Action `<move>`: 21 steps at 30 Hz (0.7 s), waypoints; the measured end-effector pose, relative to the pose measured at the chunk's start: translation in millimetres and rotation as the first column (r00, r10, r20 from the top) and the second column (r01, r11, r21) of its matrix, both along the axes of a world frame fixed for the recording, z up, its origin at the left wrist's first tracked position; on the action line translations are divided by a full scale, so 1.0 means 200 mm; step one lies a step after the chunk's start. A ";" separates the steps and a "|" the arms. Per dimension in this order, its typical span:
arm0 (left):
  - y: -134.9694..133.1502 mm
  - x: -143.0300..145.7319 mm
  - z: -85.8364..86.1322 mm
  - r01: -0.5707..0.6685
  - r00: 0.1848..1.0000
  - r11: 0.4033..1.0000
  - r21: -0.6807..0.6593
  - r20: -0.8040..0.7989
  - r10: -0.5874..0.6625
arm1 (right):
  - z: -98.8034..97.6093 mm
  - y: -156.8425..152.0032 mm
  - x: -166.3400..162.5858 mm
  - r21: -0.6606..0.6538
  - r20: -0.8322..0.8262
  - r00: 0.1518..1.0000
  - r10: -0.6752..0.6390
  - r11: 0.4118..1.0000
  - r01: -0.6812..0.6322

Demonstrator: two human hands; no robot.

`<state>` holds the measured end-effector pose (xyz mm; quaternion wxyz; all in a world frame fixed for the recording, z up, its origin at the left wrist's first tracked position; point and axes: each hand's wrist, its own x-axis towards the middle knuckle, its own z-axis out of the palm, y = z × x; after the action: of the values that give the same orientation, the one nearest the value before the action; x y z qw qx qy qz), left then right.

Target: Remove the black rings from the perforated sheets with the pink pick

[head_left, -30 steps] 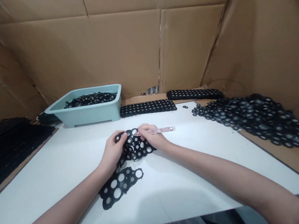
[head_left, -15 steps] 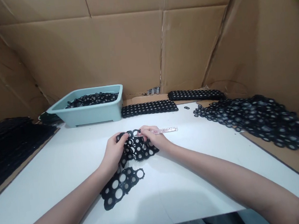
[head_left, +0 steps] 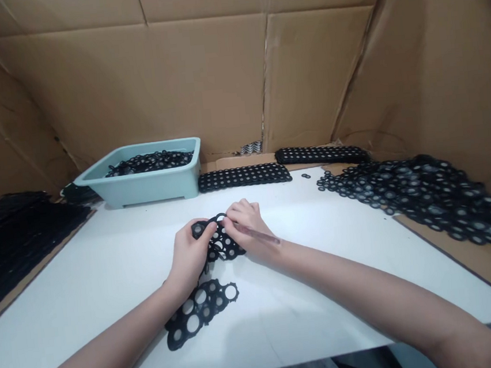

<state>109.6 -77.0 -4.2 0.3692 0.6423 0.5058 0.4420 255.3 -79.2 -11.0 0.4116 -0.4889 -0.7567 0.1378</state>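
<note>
1. Sheet position: a black perforated sheet (head_left: 219, 243) lies gathered between the two hands, with its flat lower length resting on the white table (head_left: 108, 290) on the person's side of them.
2. Long axis: the flat length runs diagonally, from lower left to upper right in the head view. The left hand (head_left: 189, 253) is nearer to it than the right hand (head_left: 247, 221).
3. Left hand: the fingers (head_left: 202, 228) are pressed together over the far edge of the gathered sheet and grip it.
4. Right hand: the fingers (head_left: 239, 208) are curled and pinch a pink translucent stick (head_left: 259, 233) against the sheet's right side. The stick slants back toward the right wrist. Its front end is hidden, so entry into a hole cannot be determined.
5. Surroundings: a teal plastic tub (head_left: 151, 192) holds black perforated pieces (head_left: 150, 162) beyond the hands. Black perforated strips (head_left: 243, 176) lie beside it, a loose heap of black perforated pieces (head_left: 421, 202) lies to the right, and a dark stack (head_left: 17, 246) lies to the left.
</note>
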 end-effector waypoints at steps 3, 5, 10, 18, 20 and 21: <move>-0.03 0.01 0.01 0.043 0.999 0.999 0.006 -0.018 -0.043 | 0.00 0.01 -0.01 0.050 0.105 0.994 -0.030 0.998 0.025; -0.03 0.01 0.02 0.084 0.996 0.996 0.016 -0.019 -0.084 | 0.01 0.04 0.02 0.011 0.098 0.995 0.013 1.000 -0.014; 0.01 -0.01 0.02 0.119 0.992 0.991 -0.056 0.045 -0.116 | 0.02 0.12 0.11 -0.144 -0.228 0.964 0.136 0.975 -0.171; 0.07 -0.02 -0.01 0.139 0.970 0.966 -0.219 0.226 -0.088 | -0.05 0.17 0.14 -0.391 -0.554 0.830 0.070 0.858 -0.333; 0.06 -0.02 -0.01 0.151 0.977 0.967 -0.203 0.181 -0.115 | -0.07 0.18 0.15 -0.413 -0.563 0.826 0.042 0.851 -0.325; 0.06 -0.02 -0.01 0.155 0.980 0.969 -0.194 0.154 -0.126 | -0.08 0.19 0.15 -0.416 -0.565 0.824 0.037 0.850 -0.323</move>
<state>106.1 -64.7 -5.8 0.4985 0.6023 0.4744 0.4045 286.2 -42.0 -26.4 0.4519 -0.4428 -0.5936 0.4974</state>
